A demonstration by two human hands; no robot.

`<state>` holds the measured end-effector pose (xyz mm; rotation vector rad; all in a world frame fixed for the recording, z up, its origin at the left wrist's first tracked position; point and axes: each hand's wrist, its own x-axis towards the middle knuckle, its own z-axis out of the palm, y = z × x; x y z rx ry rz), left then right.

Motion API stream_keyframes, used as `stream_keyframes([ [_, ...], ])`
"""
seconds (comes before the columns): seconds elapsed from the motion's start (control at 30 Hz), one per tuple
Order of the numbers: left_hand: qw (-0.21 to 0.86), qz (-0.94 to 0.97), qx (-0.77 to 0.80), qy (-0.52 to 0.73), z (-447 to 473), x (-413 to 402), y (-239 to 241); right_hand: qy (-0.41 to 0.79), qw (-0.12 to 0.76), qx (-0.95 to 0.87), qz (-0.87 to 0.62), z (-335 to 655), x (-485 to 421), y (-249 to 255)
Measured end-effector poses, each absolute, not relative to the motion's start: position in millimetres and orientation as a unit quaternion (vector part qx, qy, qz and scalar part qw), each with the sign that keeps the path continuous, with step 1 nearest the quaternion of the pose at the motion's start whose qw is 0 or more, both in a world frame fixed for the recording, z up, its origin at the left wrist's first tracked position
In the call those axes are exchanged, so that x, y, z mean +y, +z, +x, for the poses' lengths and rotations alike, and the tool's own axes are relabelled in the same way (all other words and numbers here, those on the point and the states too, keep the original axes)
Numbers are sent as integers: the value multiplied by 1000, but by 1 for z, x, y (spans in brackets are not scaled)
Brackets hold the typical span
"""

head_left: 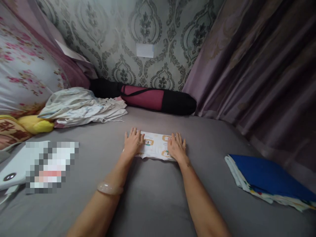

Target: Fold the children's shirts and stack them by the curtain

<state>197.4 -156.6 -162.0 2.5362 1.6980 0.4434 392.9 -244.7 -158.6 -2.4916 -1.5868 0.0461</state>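
A small folded white cloth with orange printed pictures (156,144) lies flat on the grey bed sheet (153,197) in the middle of the view. My left hand (132,142) rests palm down on the cloth's left end with its fingers stretched out. My right hand (176,147) lies flat on the right end, fingers spread too. A pale bangle (110,188) circles my left wrist. Neither hand grips anything.
A heap of unfolded light clothes (81,107) lies at the back left. A maroon and black rolled bag (158,98) lies along the patterned wall. Folded cloths with a blue one on top (269,179) sit at the right. A curtain (259,72) hangs at the right; pillows and a yellow toy (36,124) at the left.
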Motion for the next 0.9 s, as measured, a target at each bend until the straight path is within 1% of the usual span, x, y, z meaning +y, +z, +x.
stream_keyframes([
  [0.2,53,808,577,110,192,-151,-172,18,89,-513,-854,400,-247,-168],
  [0.4,26,809,575,122,194,-156,-165,5,90,-521,-849,393,-247,-162],
  [0.53,1,831,536,146,212,-177,-156,-22,107,-587,-802,368,-249,-156],
  [0.63,6,857,497,138,227,-192,-159,-26,116,-626,-771,349,-250,-159],
  [0.77,28,861,497,104,234,-199,-170,-24,125,-621,-773,343,-252,-165],
  [0.9,20,861,498,103,233,-197,-173,-19,132,-616,-776,344,-252,-164],
])
